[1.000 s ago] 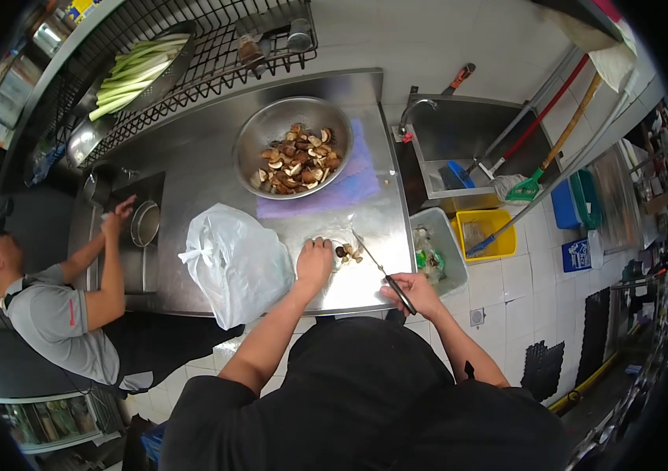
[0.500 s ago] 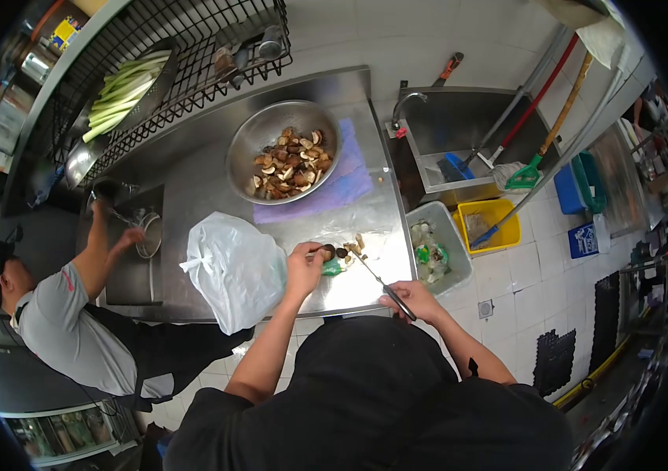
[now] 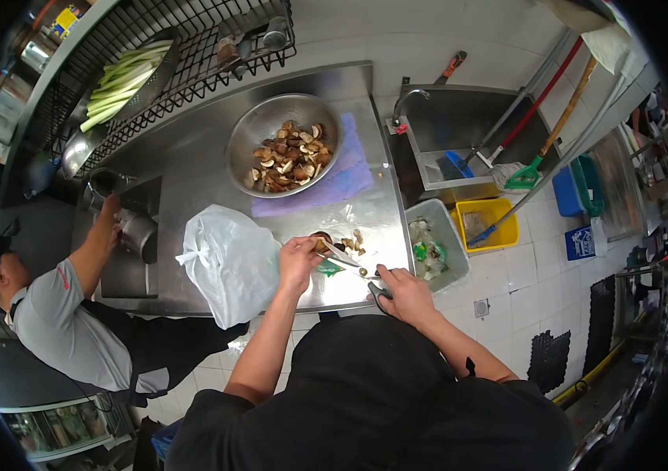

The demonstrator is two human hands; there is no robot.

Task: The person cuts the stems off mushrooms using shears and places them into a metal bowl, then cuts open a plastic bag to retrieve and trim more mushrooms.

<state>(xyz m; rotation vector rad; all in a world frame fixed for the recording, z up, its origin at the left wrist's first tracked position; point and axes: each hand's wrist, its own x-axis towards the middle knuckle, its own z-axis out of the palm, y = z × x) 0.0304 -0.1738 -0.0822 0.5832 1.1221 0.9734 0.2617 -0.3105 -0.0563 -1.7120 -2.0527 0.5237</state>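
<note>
My left hand (image 3: 296, 263) is closed on a brown mushroom (image 3: 320, 239) above the steel counter. A pair of scissors (image 3: 342, 255), its blades apart, reaches the mushroom from the right. My right hand (image 3: 404, 292) is closed around the dark scissor handles. Small mushroom pieces (image 3: 356, 242) lie on the counter just beyond the blades. Behind my hands, a perforated steel bowl (image 3: 243, 133) holds cut mushrooms and stands partly on a purple cloth (image 3: 356, 173). To the left of my left hand sits a tied white plastic bag (image 3: 228, 263).
A grey bin (image 3: 455, 275) and a yellow bin (image 3: 510, 231) are right of the counter (image 3: 192, 180). Behind them is a sink (image 3: 459, 118) with long-handled tools. At the left, a co-worker (image 3: 75, 322) handles a metal pot (image 3: 139, 235) over another sink.
My left hand has moved slightly left and nearer to me with the mushroom. The scissors have swung toward it and their blades have opened. The co-worker's hands and pot have shifted.
</note>
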